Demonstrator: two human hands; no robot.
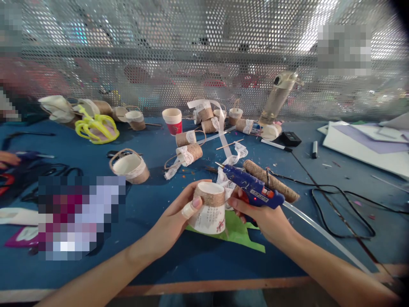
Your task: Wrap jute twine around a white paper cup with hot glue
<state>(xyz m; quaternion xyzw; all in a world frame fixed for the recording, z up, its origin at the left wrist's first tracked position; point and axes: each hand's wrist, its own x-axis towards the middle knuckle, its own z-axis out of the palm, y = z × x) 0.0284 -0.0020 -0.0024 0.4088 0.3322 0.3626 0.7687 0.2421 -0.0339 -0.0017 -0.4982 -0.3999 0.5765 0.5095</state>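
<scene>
My left hand (185,202) is closed around a white paper cup (208,219) with printed writing and a small red floral pattern. Brown twine (211,198) wraps the cup's upper part. In my right hand (252,209) is a blue hot glue gun (252,185), its metal tip pointing up and left and a red light lit on its side. A clear glue stick (326,236) trails out of its back. Fingers of that hand come close to the cup's right side; whether they touch it I cannot tell. Green paper (239,232) lies beneath, and white lace (225,181) behind.
A twine roll (284,187) and a black cable (345,189) lie right of the glue gun. Twine-wrapped cups, one a small bucket (132,168) with a handle, and a red cup (172,121) stand farther back. Another person's hand (9,158) shows at far left. Perforated metal mesh (191,51) borders the table.
</scene>
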